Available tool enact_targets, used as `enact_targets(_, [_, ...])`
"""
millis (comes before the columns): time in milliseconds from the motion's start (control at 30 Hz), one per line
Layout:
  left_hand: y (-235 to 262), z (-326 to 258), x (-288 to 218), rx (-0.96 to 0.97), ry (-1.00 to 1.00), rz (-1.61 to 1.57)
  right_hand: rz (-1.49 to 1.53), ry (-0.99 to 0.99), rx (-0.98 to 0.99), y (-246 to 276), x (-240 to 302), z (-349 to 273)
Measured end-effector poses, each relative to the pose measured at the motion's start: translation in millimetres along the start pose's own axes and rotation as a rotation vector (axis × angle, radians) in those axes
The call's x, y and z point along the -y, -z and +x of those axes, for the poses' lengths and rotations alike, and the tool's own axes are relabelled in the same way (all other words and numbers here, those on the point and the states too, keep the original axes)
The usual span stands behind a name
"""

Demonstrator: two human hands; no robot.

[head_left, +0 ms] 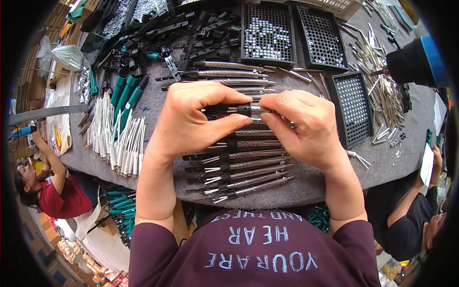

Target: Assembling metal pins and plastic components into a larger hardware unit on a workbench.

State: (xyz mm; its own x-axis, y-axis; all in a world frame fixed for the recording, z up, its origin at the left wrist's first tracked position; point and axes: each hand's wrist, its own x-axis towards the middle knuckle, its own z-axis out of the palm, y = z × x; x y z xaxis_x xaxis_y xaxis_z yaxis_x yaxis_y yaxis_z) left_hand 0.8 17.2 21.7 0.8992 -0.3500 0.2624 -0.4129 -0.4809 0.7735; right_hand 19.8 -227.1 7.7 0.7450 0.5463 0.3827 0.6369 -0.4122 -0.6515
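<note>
My left hand point(189, 119) pinches the black collar point(244, 110) of a soldering iron barrel between thumb and forefinger. On the barrel's metal part just right of the collar, my right hand point(308, 126) is closed, thumb and fingertips pressed together. Much of the held piece is hidden by my fingers. Under and around both hands lies a row of similar silver barrels point(256, 155) with perforated tubes, pointed tips toward the right and white leads at the left of several.
Black hole trays point(355, 112) with small metal parts stand behind and right. A power screwdriver point(411, 62) hangs at the right above loose metal rods point(375, 91). White heating elements point(117, 138), green handles point(126, 95) and black plastic parts point(210, 36) lie left and behind. Other people sit on both sides.
</note>
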Motion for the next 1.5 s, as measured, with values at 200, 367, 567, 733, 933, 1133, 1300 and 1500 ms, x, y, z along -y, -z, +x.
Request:
enact_targets(200, [-0.4, -0.1, 1.9, 0.014, -0.007, 0.009, -0.124, 0.051, -0.026, -0.5, 2.7, -0.6])
enact_targets(367, [-0.9, 0.4, 5.7, 0.012, -0.090, 0.051, -0.152, 0.069, -0.019, -1.9, 1.1, -1.6])
enact_targets(567, [-2.4, 0.3, 5.7, -0.002, -0.116, 0.062, -0.189, 0.085, -0.033, -3.4, 2.8, -2.2])
enact_targets(733, [-2.3, 0.7, 2.7, 0.013, -0.105, 0.083, -0.189, 0.092, -0.041, -3.8, 1.9, -2.8])
enact_targets(933, [-4.7, 1.2, 5.2, -0.017, -0.151, 0.083, -0.171, 0.075, -0.037, -3.0, 1.8, -2.6])
enact_targets(1133, [-5.6, 1.2, 6.5, -0.010, -0.129, 0.002, -0.135, 0.088, -0.050, -2.7, 1.4, -2.0])
enact_targets(1300, [-8.8, 1.0, 8.9, 0.024, -0.191, 0.038, -0.215, 0.100, 0.013, -2.5, 5.5, -4.4])
enact_targets(1500, [-1.3, 1.8, 0.4, 0.024, -0.081, 0.063, -0.140, 0.063, 0.010, -0.5, 4.3, -2.0])
